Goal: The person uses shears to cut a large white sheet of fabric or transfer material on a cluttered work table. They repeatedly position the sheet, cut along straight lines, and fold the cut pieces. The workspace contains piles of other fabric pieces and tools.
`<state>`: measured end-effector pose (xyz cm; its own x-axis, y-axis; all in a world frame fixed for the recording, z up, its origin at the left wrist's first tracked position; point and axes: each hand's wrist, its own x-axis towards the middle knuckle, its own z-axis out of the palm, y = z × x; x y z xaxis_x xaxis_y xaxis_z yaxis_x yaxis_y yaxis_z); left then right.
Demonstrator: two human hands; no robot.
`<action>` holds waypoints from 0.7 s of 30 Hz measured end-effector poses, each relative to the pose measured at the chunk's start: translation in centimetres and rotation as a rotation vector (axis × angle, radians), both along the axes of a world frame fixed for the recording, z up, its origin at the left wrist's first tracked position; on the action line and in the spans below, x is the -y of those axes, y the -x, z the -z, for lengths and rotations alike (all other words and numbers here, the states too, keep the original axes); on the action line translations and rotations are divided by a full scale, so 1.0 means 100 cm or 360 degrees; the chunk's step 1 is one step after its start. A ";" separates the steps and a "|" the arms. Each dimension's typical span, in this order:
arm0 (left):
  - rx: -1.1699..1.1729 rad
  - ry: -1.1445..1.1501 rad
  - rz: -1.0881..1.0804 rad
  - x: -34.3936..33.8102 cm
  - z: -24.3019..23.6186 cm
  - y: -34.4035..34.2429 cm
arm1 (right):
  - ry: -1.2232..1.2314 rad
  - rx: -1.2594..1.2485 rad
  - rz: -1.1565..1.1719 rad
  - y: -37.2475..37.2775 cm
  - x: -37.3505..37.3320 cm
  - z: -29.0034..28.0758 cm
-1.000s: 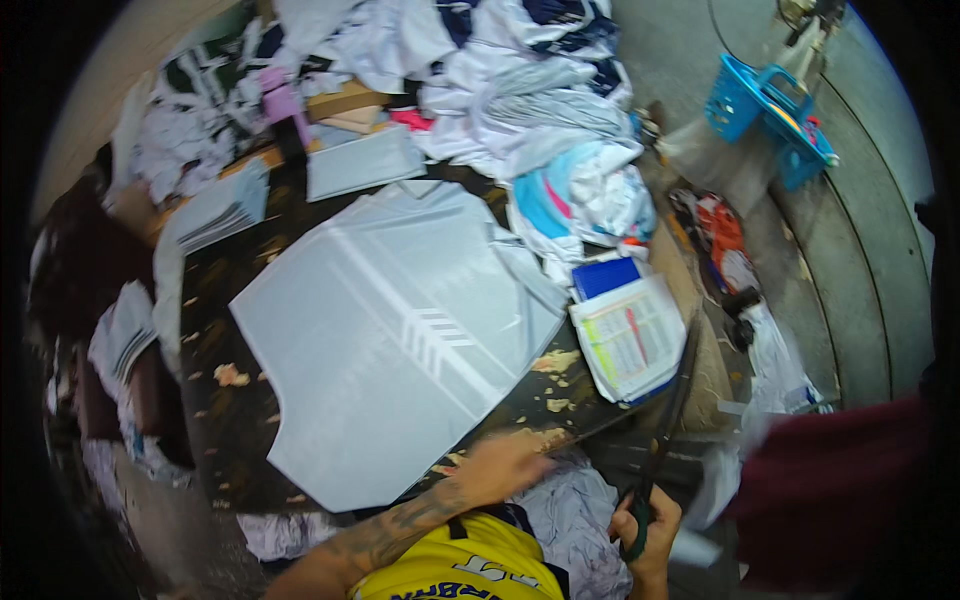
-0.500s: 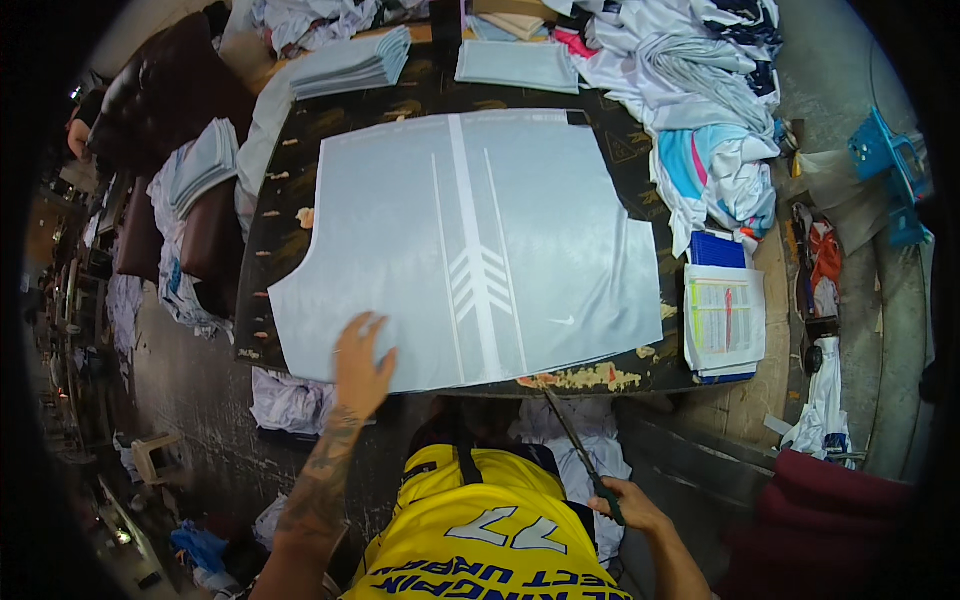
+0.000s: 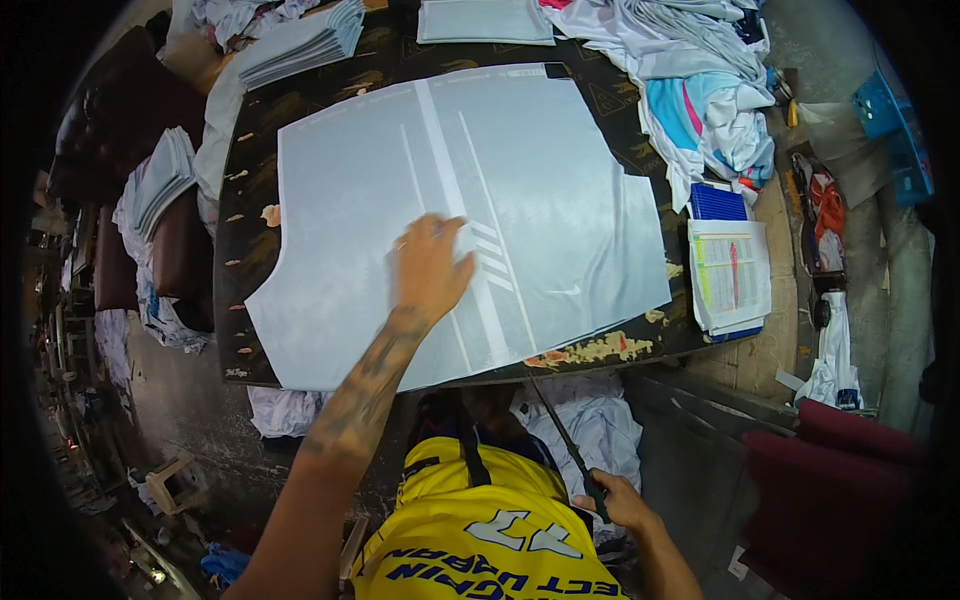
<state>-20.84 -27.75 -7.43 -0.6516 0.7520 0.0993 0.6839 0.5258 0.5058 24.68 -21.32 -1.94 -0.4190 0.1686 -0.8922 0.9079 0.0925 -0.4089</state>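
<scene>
A dark, worn worktop (image 3: 250, 250) fills the middle of the view. Spread flat across it, reaching its near edge, is a large pale grey cloth (image 3: 540, 220) with white stripes and chevrons. A heap of clothes (image 3: 720, 120) lies at the far right, a folded stack (image 3: 305, 45) at the far left, and papers (image 3: 725, 275) at the right edge. Below the near edge, scissors (image 3: 574, 450) slant upward, gripped in the curled fingers of the right hand (image 3: 620, 500).

The left hand (image 3: 432, 265) has just moved from the cloth's near-left edge to its central stripe. Its fingers are loosely spread, grasping nothing; how hard they press cannot be told. Attention seems to be on the cloth's middle, not the scissors.
</scene>
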 end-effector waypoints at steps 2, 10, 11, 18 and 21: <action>0.0010 -0.0094 0.0430 -0.040 0.012 0.010 | -0.0007 -0.0029 0.0071 0.004 0.007 0.001; 0.0190 -0.0262 0.0098 0.013 0.015 -0.002 | 0.0041 -0.0029 0.0142 0.006 0.017 -0.004; 0.0172 -0.0190 -0.0064 0.040 0.012 -0.008 | 0.0059 0.0096 0.0116 0.010 0.018 -0.001; 0.0069 0.0092 0.0606 0.120 0.008 -0.096 | 0.0141 -0.0286 0.0292 0.079 0.040 0.035; 0.0257 -0.0118 0.0409 0.115 0.006 -0.096 | 0.0103 -0.0276 0.0321 0.106 0.042 0.042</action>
<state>-11.23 -39.25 -8.03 -0.4528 0.8888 0.0703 0.6972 0.3038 0.6494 14.12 -25.51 -6.14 -0.5303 0.2093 -0.8216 0.8211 -0.1144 -0.5592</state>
